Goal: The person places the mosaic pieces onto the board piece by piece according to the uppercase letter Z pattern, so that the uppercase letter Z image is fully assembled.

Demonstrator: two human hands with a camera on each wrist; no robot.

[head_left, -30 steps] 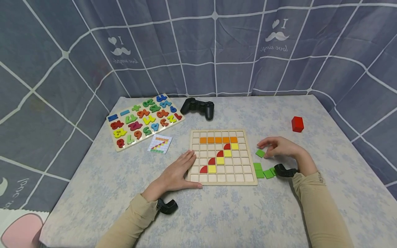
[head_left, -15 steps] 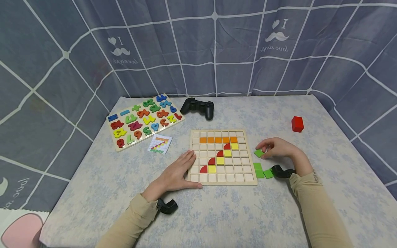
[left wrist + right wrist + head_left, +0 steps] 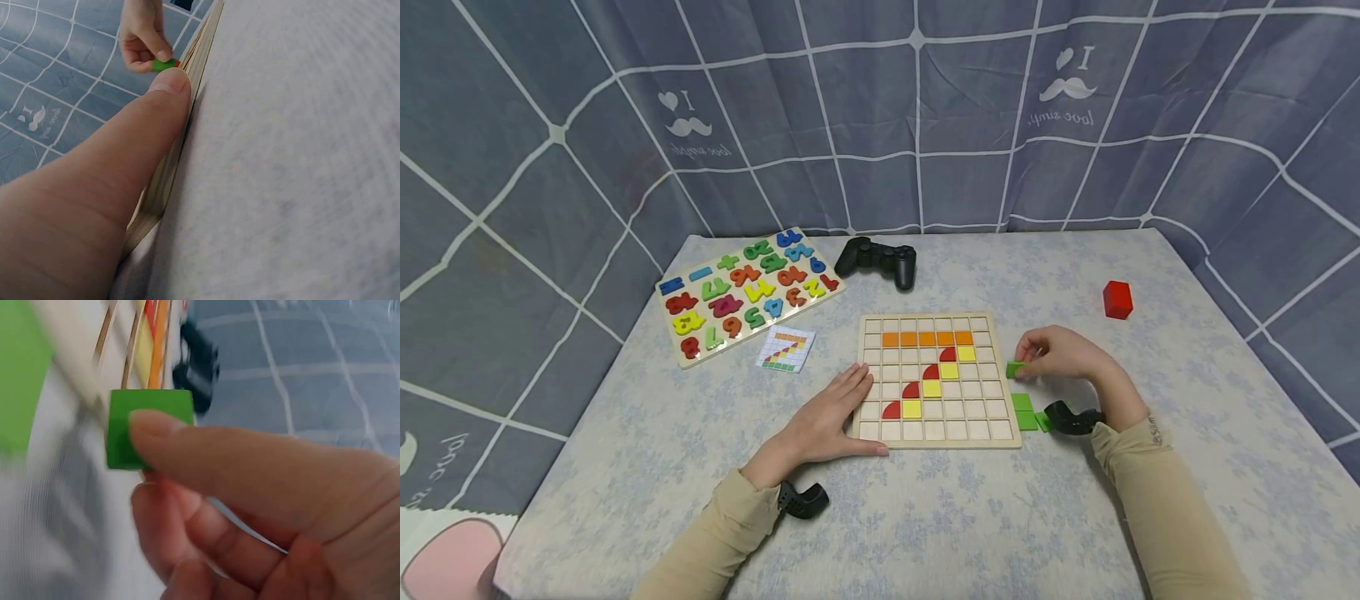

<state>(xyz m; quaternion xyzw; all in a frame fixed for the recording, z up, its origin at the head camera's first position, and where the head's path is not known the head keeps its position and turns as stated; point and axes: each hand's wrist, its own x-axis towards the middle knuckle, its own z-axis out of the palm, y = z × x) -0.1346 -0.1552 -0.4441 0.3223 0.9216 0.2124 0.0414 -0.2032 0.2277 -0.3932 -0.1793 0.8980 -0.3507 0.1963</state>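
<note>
In the head view, a wooden grid board [image 3: 972, 409] bears a row of orange square tiles [image 3: 927, 339] and a diagonal of yellow square tiles [image 3: 932, 389] with red quarter-round pieces [image 3: 911, 390]. My left hand [image 3: 827, 421] rests on the board's left edge, fingers extended, thumb along the near corner. Just off the board's right side, my right hand [image 3: 1063, 354] pinches a green square tile [image 3: 119, 434] between thumb and fingers; the thumb covers part of its face in the right wrist view. Below that hand, several green tiles [image 3: 1027, 422] lie by the board, one partly behind the wrist camera.
A printed pattern card [image 3: 785, 349] lies left of the board. Behind it is a number puzzle board [image 3: 748, 292] with coloured digits. A black game controller [image 3: 876, 262] sits at the back, and a red block [image 3: 1117, 300] at the back right.
My right hand has moved left toward the board with the green tile, which is now tilted up in the fingers. My left hand has stayed in place.
</note>
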